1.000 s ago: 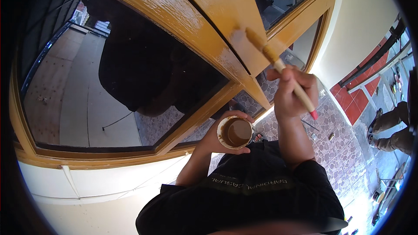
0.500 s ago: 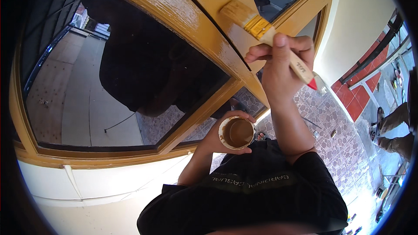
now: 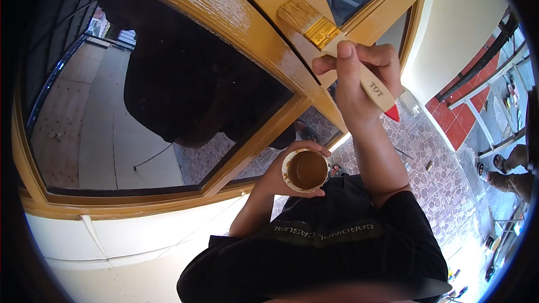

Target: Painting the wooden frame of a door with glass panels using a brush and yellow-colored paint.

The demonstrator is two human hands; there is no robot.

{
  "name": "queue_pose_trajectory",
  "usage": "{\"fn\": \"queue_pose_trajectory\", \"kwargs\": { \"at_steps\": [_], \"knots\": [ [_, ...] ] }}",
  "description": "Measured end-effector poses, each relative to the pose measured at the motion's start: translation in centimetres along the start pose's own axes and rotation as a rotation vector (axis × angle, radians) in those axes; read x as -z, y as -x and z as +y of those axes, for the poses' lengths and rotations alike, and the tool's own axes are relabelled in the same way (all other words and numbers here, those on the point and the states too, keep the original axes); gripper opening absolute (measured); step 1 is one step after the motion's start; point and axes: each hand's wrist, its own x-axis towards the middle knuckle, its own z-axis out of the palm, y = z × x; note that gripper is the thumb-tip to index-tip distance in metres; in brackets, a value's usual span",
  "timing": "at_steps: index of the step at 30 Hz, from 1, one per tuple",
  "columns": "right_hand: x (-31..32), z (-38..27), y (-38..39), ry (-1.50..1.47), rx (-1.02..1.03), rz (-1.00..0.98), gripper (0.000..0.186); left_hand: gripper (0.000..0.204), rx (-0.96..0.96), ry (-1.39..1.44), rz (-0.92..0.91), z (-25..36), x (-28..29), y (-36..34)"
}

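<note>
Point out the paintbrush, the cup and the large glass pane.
Paintbrush (image 3: pixel 322 33), head view: on the yellow band beside the bristles.
Cup (image 3: pixel 285 173), head view: on its rim's left side.
Large glass pane (image 3: pixel 163 92), head view: on its dark middle.

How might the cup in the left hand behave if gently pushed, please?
The cup might spill if tilted, as it has no lid over the brown liquid inside. Its smeared rim may be slippery. With the left hand curled around it, a gentle push seems unlikely to tip it.

Brush (image 3: pixel 331 39), 1 o'clock: smooth wooden handle (image 3: pixel 375 86), glossy metal band (image 3: pixel 321 32), rough bristles (image 3: pixel 297 13). Frame (image 3: pixel 230 17), 11 o'clock: glossy wood. Window (image 3: pixel 151 113), 9 o'clock: smooth, reflective glass.
</note>
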Motion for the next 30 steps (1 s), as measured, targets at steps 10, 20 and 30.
{"fn": "queue_pose_trajectory", "kwargs": {
  "at_steps": [10,20,30],
  "knots": [
    [2.5,-1.0,3.1,0.144,-0.261,0.067,0.022,0.087,0.031,0.029,0.003,-0.1,0.1,0.4],
    [-1.2,-2.8,-3.3,-0.255,-0.168,0.129,0.024,0.081,-0.015,0.068,0.000,0.1,-0.1,0.1],
    [2.3,2.3,4.6,0.082,-0.214,0.013,0.025,0.082,-0.030,0.115,0.022,0.0,-0.1,0.6]
  ]
}}
